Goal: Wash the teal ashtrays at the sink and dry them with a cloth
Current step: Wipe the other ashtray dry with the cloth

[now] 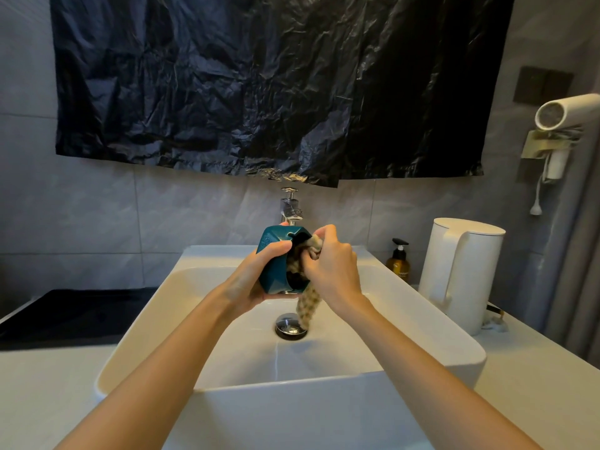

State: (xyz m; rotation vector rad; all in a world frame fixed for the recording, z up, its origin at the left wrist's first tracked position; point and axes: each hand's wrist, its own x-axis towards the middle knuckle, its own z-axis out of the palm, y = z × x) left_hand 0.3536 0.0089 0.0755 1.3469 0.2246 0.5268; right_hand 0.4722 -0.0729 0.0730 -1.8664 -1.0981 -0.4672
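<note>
Pale tabletop (42, 384): white sink (454, 326) in the middle, kettle (461, 271) and amber pump bottle (398, 261) to its right, black slab (74, 316) to its left.

ashtray (271, 267): deep teal outside, black inside.
cloth (305, 310): beige and tan, knobbly woven pattern.
sink (292, 378): plain white.
drain plug (291, 323): shiny silver.
tap (290, 206): shiny silver.
plastic sheet (259, 86): black, pale glints along its creases.
wall tiles (81, 206): grey, faintly marbled.
kettle (461, 271): white.
pump bottle (398, 263): amber, black pump.
hair dryer (565, 112): white.
counter (48, 384): off-white.
</note>
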